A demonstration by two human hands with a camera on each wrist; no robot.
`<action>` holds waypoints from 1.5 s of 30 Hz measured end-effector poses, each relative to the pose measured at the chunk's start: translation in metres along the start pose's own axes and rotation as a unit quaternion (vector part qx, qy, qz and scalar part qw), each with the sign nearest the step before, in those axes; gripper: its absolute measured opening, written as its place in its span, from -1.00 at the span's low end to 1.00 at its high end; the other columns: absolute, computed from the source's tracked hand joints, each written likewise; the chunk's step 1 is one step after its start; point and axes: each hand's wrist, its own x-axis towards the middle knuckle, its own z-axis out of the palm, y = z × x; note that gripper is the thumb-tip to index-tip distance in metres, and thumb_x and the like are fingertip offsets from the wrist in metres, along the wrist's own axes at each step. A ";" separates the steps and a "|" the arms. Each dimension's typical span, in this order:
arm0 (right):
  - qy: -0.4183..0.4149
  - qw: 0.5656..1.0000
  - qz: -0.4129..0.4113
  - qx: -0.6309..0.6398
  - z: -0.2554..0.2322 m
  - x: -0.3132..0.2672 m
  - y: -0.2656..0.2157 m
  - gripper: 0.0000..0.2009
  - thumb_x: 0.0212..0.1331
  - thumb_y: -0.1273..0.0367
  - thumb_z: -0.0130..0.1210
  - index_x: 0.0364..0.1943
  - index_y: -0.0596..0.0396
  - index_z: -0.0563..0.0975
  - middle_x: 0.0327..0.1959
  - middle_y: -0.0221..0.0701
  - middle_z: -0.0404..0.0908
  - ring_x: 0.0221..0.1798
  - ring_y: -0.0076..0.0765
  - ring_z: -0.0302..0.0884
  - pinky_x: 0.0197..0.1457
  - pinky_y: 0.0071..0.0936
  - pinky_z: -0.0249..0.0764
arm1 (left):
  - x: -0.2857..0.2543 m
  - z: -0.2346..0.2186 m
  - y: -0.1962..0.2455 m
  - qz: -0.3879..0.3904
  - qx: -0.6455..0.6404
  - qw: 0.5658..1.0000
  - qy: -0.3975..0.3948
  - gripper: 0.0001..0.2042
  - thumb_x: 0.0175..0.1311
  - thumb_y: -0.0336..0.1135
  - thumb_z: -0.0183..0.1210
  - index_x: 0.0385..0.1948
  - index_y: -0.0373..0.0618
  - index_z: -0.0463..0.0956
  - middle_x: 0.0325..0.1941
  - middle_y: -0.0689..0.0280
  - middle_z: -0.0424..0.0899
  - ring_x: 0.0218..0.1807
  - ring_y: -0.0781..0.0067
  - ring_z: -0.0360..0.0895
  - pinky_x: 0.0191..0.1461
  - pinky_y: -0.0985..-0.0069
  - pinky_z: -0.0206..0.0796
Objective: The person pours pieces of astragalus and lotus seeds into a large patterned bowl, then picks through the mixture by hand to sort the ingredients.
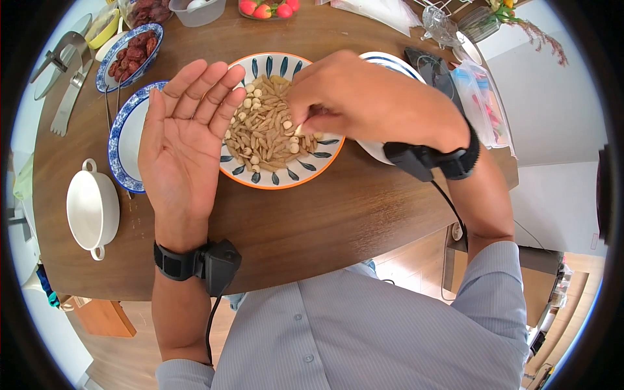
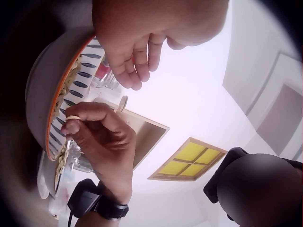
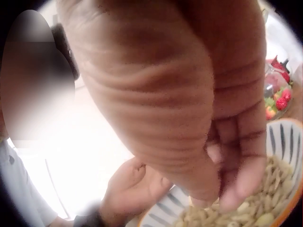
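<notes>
Over the orange-rimmed bowl (image 1: 279,184), my right hand (image 1: 364,101) pinches a small pale seed (image 2: 72,117) between thumb and forefinger. The bowl holds many slender tan kernels (image 1: 263,127), with several round cream-coloured seeds (image 1: 255,104) scattered among them, mostly toward the left side. My left hand (image 1: 185,143) is held palm up at the bowl's left edge, fingers extended and nothing on the palm. In the head view it overlaps the bowl's left rim and part of a blue-rimmed plate (image 1: 123,143).
A white two-handled pot (image 1: 93,209) stands at the left. Behind are a dish of dried red dates (image 1: 133,55), a clear plastic tub (image 1: 198,13) and red fruit (image 1: 263,10). Another white plate (image 1: 370,151) lies under the right forearm, with plastic bags (image 1: 478,97) beyond.
</notes>
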 end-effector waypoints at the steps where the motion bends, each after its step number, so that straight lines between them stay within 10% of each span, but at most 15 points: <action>1: 0.000 1.000 0.000 0.000 -0.005 -0.008 0.003 -0.90 0.11 0.53 0.28 -0.35 0.25 0.58 -0.33 -0.24 0.64 -0.22 -0.03 0.65 -0.16 -0.21 0.57 | 0.000 0.000 0.000 0.001 0.001 1.000 0.003 -0.46 0.70 -0.07 -0.30 0.29 -0.47 0.34 0.32 -0.20 0.51 0.43 -0.18 0.42 0.56 0.03 0.25; 3: 0.095 0.994 0.035 -0.047 -0.018 -0.030 0.011 -0.93 0.11 0.50 0.27 -0.35 0.20 0.62 -0.44 -0.20 0.67 -0.34 0.00 0.64 -0.21 -0.21 0.54 | 0.000 0.002 0.000 0.002 -0.001 1.000 0.007 -0.46 0.70 -0.07 -0.30 0.29 -0.47 0.34 0.32 -0.20 0.51 0.43 -0.18 0.42 0.56 0.03 0.25; 11: 0.037 0.958 0.264 -0.103 -0.051 -0.096 0.022 -0.94 0.18 0.51 0.26 -0.33 0.23 0.64 -0.43 -0.19 0.68 -0.32 -0.10 0.67 -0.23 -0.30 0.55 | -0.001 0.002 -0.002 -0.004 -0.002 1.000 0.008 -0.45 0.69 -0.06 -0.28 0.29 -0.48 0.34 0.31 -0.19 0.51 0.43 -0.19 0.41 0.56 0.03 0.25; 20: 0.108 0.987 -0.008 -0.119 0.022 -0.005 -0.018 -0.89 0.11 0.42 0.19 -0.36 0.17 0.66 -0.43 -0.11 0.68 -0.27 0.11 0.71 -0.24 -0.15 0.63 | 0.000 0.000 0.000 0.001 0.002 1.000 0.004 -0.45 0.69 -0.06 -0.27 0.29 -0.47 0.34 0.32 -0.18 0.52 0.43 -0.17 0.42 0.56 0.03 0.25; 33: -0.058 0.989 0.036 -0.131 0.042 0.031 -0.030 -0.86 0.15 0.44 0.19 -0.41 0.27 0.54 -0.48 -0.05 0.62 -0.33 0.15 0.66 -0.30 -0.08 0.56 | -0.001 0.006 0.000 0.009 -0.001 1.000 0.020 -0.45 0.69 -0.06 -0.28 0.29 -0.48 0.33 0.31 -0.17 0.52 0.41 -0.15 0.44 0.53 0.04 0.27; 45: 0.041 0.996 0.068 -0.036 0.016 0.006 -0.019 -0.93 0.14 0.51 0.20 -0.36 0.21 0.53 -0.43 -0.14 0.59 -0.31 0.10 0.61 -0.23 -0.11 0.50 | 0.001 -0.006 0.002 0.002 -0.022 0.999 -0.036 -0.45 0.70 -0.08 -0.30 0.32 -0.50 0.30 0.37 -0.21 0.45 0.47 -0.17 0.36 0.59 0.02 0.18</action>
